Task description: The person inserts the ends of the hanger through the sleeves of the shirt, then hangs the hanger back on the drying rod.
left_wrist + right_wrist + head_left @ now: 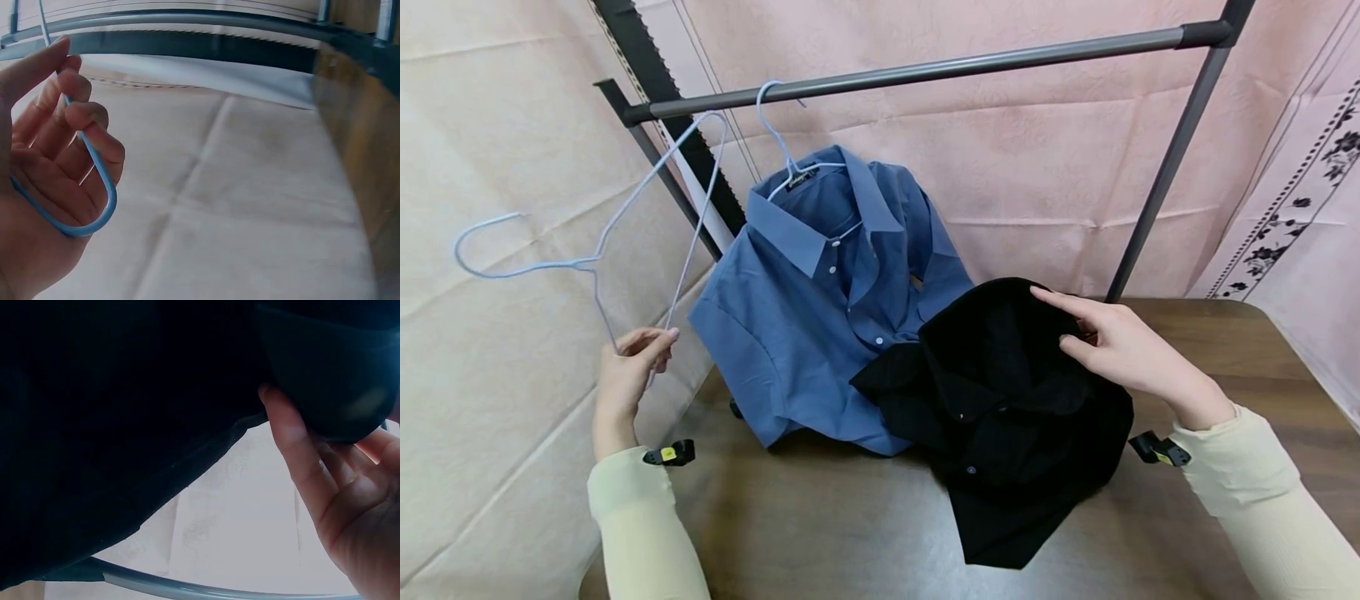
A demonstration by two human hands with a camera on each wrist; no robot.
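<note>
My left hand (628,371) pinches a light blue wire clothes hanger (542,267) between thumb and fingers near one end. The hanger is held up at the left, its hook pointing left. In the left wrist view the rounded end of the hanger (111,201) loops below the fingers, beside the palm. My right hand (1108,342) holds a black button-up shirt (1022,458) by its collar area, index finger stretched along the cloth. In the right wrist view some fingers go behind the dark fabric (331,381). A blue button-up shirt (760,325) hangs just left of the black one.
A grey metal rail (970,68) runs across the back on slanted posts. The blue shirt's hanger (762,108) hooks over it near its left end. Below is a brown wooden table (835,517). Pale patterned cloth (1037,167) covers the walls.
</note>
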